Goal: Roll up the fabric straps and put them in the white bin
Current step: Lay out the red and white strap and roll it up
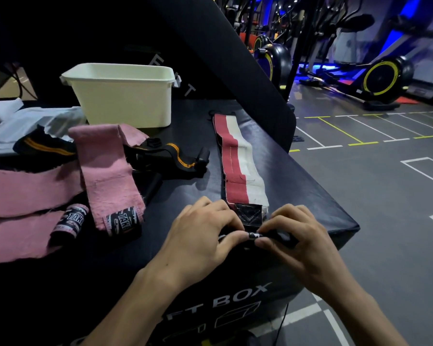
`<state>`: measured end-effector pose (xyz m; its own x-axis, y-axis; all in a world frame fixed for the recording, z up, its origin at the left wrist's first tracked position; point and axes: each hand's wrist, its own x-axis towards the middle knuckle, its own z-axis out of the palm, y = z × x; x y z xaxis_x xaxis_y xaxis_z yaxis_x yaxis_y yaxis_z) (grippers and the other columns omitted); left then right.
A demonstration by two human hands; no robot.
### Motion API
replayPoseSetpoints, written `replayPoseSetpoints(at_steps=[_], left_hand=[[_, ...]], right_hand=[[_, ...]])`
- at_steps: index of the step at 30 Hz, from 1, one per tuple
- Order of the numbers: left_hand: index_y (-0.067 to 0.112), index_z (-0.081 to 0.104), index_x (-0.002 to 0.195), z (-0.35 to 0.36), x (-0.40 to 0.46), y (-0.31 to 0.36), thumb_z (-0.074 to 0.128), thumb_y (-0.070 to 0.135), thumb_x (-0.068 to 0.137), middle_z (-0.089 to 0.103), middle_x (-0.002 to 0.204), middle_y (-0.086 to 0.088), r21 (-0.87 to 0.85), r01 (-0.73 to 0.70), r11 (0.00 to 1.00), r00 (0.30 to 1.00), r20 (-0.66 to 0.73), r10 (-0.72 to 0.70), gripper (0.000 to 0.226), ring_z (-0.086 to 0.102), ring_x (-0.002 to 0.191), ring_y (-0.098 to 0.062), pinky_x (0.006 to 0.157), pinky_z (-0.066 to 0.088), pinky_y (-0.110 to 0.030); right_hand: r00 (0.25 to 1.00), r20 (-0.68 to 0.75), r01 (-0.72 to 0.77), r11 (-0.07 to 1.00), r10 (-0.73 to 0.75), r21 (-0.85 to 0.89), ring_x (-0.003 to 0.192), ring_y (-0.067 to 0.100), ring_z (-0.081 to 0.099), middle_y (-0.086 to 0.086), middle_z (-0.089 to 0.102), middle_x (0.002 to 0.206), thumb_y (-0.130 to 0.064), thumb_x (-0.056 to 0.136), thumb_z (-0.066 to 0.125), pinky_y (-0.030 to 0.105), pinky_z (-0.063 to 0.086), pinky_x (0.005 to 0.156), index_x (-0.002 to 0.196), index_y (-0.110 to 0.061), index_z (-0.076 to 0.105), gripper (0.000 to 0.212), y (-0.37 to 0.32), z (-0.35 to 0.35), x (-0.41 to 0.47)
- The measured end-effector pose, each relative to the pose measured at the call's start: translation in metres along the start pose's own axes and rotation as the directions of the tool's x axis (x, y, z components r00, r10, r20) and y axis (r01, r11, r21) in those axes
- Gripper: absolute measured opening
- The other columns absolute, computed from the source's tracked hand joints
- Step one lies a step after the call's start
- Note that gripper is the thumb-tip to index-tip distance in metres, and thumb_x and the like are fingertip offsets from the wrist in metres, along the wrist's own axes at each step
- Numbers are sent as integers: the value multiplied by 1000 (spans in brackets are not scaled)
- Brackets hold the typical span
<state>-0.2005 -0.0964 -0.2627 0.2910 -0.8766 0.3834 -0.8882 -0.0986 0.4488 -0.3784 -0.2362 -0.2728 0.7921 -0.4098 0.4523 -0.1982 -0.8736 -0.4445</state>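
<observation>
My left hand [198, 236] and right hand [298, 236] both have curled fingers pinching the black near end of the red and white strap [238, 158], which lies flat along the black box [310, 196], stretching away from me. The white bin [125, 96] stands at the box's far side, with pink straps [105, 171] and black straps [160, 156] lying to my left.

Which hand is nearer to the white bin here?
Left. The left hand pinches the near end of the red and white strap on the side toward the white bin; the right hand pinches the same end, farther from the bin.
</observation>
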Motion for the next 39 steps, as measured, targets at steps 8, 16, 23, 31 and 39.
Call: replayPoseSetpoints(at_steps=[8,16,23,31,39], left_hand=[[34,64,96,6,0,8,50,57,99,62,99,17,14,92,996,996,-15,-92,27,46,102,-5,93,34,-28],[36,58,97,7,1,11,58,53,95,61,85,16,-75,100,992,987,-117,-109,17,52,87,-5,81,40,-28],[38,62,96,6,2,6,68,59,85,52,88,18,113,10,994,989,-147,7,24,51,84,-6,67,39,-22],[36,67,96,6,9,-1,66,57,89,57,97,18,109,6,994,992,-129,8,23,47,91,-6,68,38,-22],[36,68,99,7,11,-4,64,59,91,57,101,19,31,37,999,995,-90,-34,25,45,95,-4,72,41,-23]], right_hand=[[998,-12,-61,998,61,14,94,7,54,-23,60,87,-62,90,57,35,46,77,84,-36,68,28,2,1,8],[989,82,-126,992,125,1,93,4,52,-24,63,88,-61,93,51,16,35,73,80,-36,65,31,3,-1,23],[948,199,-273,955,247,112,59,1,58,-12,66,62,-44,92,68,17,38,57,66,-27,68,32,1,-7,38],[900,152,-429,890,408,156,47,0,52,-7,65,56,-50,79,80,14,35,48,67,-16,71,37,-8,-6,45],[972,-116,-194,977,203,88,76,6,65,-16,67,79,-32,81,82,18,47,64,75,-31,72,12,-17,7,32]])
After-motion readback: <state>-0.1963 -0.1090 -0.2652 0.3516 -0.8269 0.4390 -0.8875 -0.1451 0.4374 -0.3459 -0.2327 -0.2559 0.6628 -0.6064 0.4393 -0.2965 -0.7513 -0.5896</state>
